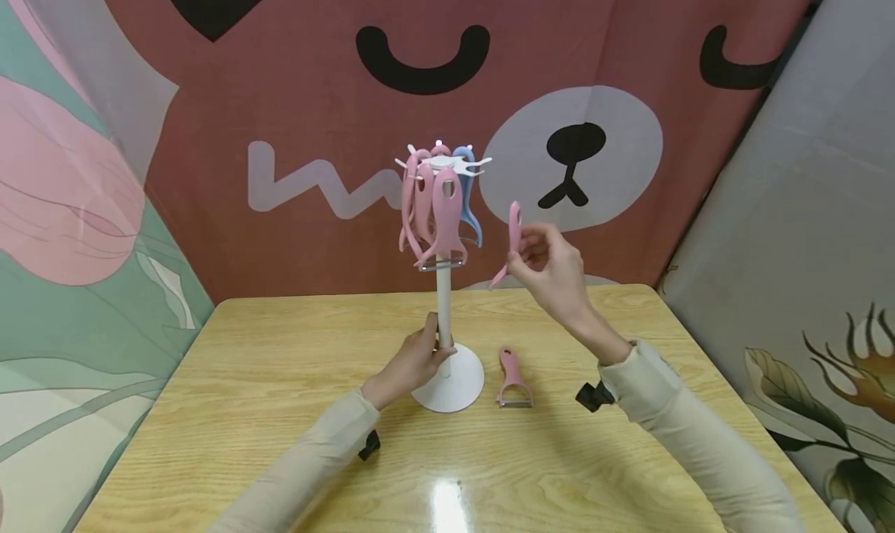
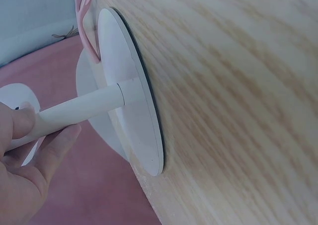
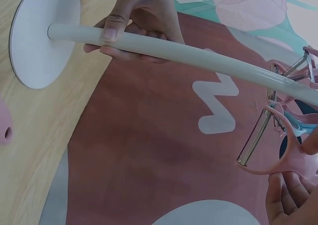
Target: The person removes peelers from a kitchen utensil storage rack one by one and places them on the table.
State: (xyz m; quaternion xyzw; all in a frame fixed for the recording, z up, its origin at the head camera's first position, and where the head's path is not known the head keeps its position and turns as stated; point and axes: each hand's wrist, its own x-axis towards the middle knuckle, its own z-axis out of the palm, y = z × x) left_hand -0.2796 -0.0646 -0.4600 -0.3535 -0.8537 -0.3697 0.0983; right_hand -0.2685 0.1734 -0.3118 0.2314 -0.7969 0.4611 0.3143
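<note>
A white stand (image 1: 444, 300) with a round base rises from the wooden table, its top a ring of hooks. Low on its pole, my left hand (image 1: 412, 360) grips it with fingers and thumb wrapped round; the left wrist view shows the pole (image 2: 82, 107) between them. Several pink peelers (image 1: 446, 214) and one blue peeler (image 1: 467, 195) hang from the hooks. To the right of the hooks, my right hand (image 1: 555, 273) pinches a pink peeler (image 1: 514, 226) in the air, handle end up. In the right wrist view that peeler's blade (image 3: 254, 138) shows near the pole.
Another pink peeler (image 1: 511, 377) lies on the table (image 1: 280, 440) just right of the stand's base (image 1: 461, 389). Behind the table hangs a red cloth (image 1: 315, 245) with a bear face. Patterned curtains (image 1: 790, 245) flank both sides.
</note>
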